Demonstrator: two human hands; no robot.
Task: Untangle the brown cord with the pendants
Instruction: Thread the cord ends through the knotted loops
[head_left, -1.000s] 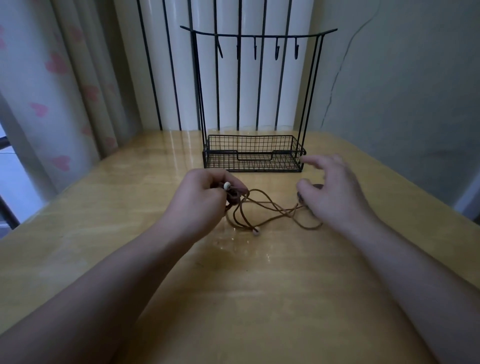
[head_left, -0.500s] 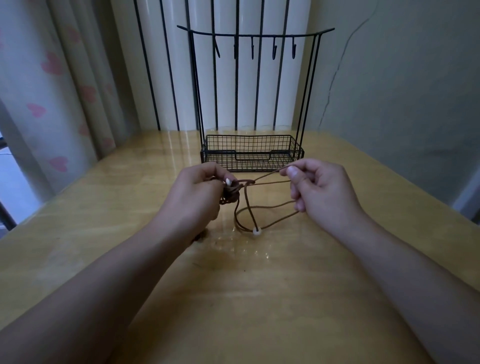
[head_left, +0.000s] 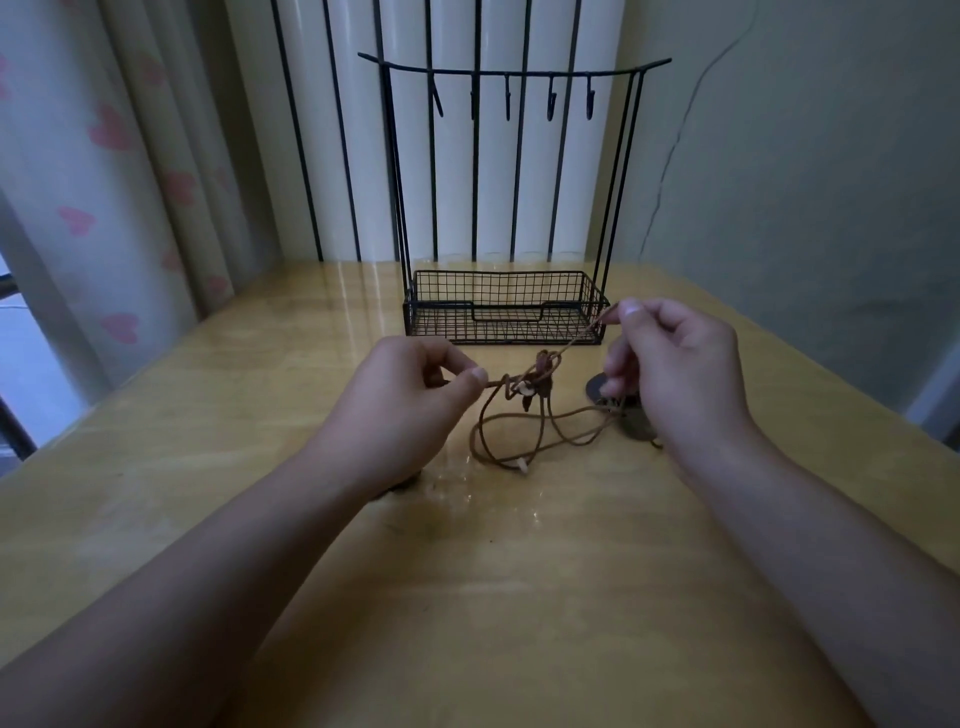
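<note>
Above a glossy yellow wooden table (head_left: 260, 519), a person's two bare hands hold a thin brown cord (head_left: 563, 440) stretched between them. Their left hand (head_left: 410, 400) pinches one strand between thumb and forefinger, the other fingers curled in. Their right hand (head_left: 675, 374), raised a little higher, pinches another strand at its thumb tip, with the remaining fingers bent loosely downward. Between the hands the cord bunches into a small knot (head_left: 540, 371) held just off the table, and two slack loops droop from it onto the tabletop, meeting at a pale bead (head_left: 522, 466). A second pale bead (head_left: 523, 388) sits inside the tangle. The cord looks light, soft and limp, so it should bend freely and slide through itself once loosened; the better places to hold seem to be the strands right beside the knot, teased apart gently rather than pulled tight. A dark round pendant (head_left: 597, 387) lies on the table partly behind the right hand, and its shape is hard to make out. How the strands cross inside the knot cannot be read in the dim light. Behind the hands stands a black wire rack (head_left: 504, 306) with a basket base and hooks on top.
</note>
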